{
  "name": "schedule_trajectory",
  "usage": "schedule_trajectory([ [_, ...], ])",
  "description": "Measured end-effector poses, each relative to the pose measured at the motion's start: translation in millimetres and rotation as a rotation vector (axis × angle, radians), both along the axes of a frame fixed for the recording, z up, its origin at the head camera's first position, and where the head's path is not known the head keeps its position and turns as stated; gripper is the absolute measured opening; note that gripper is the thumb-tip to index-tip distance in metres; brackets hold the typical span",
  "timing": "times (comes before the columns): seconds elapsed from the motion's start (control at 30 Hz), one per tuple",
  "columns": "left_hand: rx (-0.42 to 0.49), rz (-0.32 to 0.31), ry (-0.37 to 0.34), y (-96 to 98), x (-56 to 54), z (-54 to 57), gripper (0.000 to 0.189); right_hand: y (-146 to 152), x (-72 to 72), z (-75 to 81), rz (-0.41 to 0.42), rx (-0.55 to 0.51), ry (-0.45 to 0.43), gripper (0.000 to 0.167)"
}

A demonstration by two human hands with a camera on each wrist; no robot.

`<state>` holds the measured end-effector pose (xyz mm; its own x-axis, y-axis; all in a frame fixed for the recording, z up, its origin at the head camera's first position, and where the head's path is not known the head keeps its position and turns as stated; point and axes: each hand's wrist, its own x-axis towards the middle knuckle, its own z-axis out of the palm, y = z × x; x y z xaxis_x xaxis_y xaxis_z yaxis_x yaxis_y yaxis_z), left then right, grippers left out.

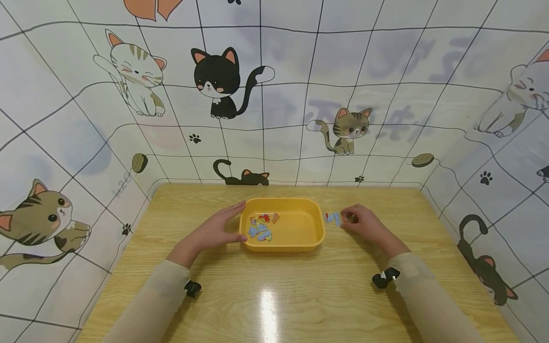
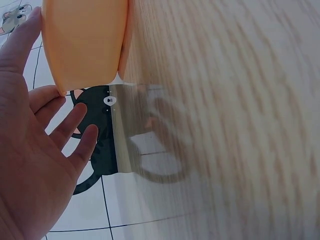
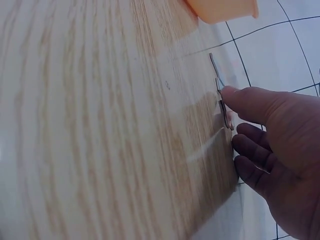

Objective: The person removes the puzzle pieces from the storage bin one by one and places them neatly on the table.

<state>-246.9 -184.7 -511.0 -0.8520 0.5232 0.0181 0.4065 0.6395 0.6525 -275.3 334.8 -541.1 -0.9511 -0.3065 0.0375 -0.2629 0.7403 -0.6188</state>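
Note:
A yellow plastic tray (image 1: 300, 248) stands on the table. Several jigsaw puzzle pieces (image 1: 259, 229), blue, red and yellow, lie in its left part. My left hand (image 1: 218, 231) rests against the tray's left end, thumb at the near corner and fingertips at the far one; its fingers are fairly straight. Right of the tray, several puzzle pieces (image 1: 332, 218) lie joined or side by side in a short row. My right hand (image 1: 364, 226) pinches a puzzle piece (image 3: 223, 114) at the row's right end, low against the tabletop. The fingers partly cover that piece.
The light wood table (image 1: 231, 290) reaches back to a wall (image 1: 291, 105) printed with cartoon cats and grid lines. Similar walls rise at left and right. A small black device (image 1: 385, 277) is strapped to each wrist.

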Motion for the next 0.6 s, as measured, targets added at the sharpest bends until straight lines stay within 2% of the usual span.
schedule_trajectory([
  [0.17,-0.005,0.000,0.000,0.2,-0.4,0.4,0.104,-1.8,1.2,3.6,-0.010,-0.010,0.026,0.041],
  [0.27,-0.004,-0.001,-0.001,0.6,-0.3,0.7,0.105,-7.9,3.4,10.1,-0.011,-0.033,0.074,0.039],
  [0.47,-0.006,0.001,0.004,0.2,-0.3,0.1,0.104,-38.0,10.8,34.2,-0.013,-0.061,0.187,0.040],
  [0.6,0.002,0.002,-0.004,1.1,0.7,2.2,0.103,-68.6,14.1,50.5,0.008,-0.048,0.223,0.040],
])
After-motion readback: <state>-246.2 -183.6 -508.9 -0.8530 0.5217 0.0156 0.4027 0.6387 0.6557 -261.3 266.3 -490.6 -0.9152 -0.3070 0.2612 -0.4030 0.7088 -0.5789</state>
